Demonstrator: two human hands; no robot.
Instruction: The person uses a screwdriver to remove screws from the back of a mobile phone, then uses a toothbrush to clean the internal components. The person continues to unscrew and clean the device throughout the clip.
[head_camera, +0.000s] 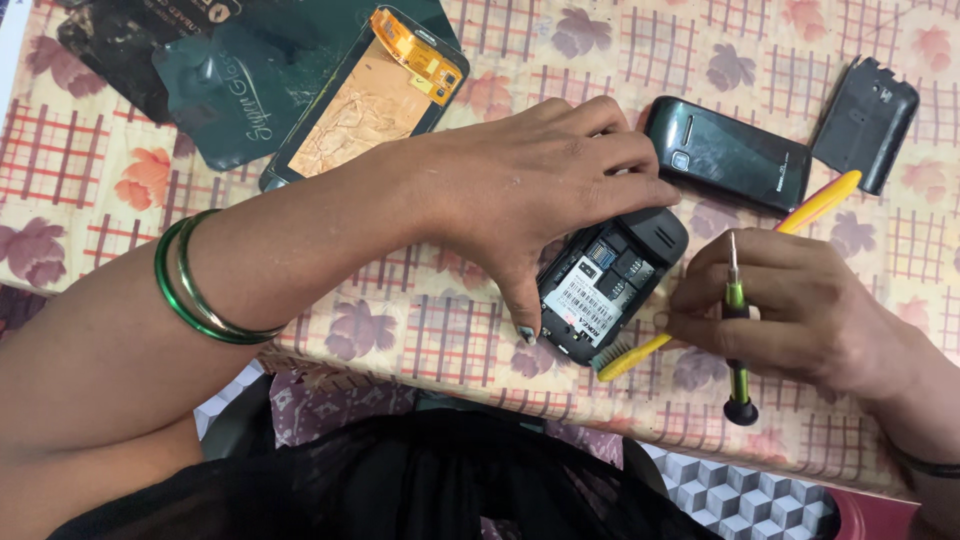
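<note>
My left hand (530, 190) grips a small black phone (610, 285) that lies with its back cover off, its label and inner parts showing. The thumb presses the phone's near left corner and the fingers curl over its far end. My right hand (790, 310) holds a small green-handled screwdriver (737, 345), tip pointing up and black cap down, just right of the phone. A yellow brush-like tool (820, 205) runs under my right hand, its bristled end beside the phone's near corner.
A second black phone (728, 155) and a loose black back cover (866, 122) lie at the far right of the flowered tablecloth (400, 330). A removed phone screen with an orange flex cable (375, 95) rests on dark packets (230, 90) at the far left. Green bangles (195, 285) circle my left wrist.
</note>
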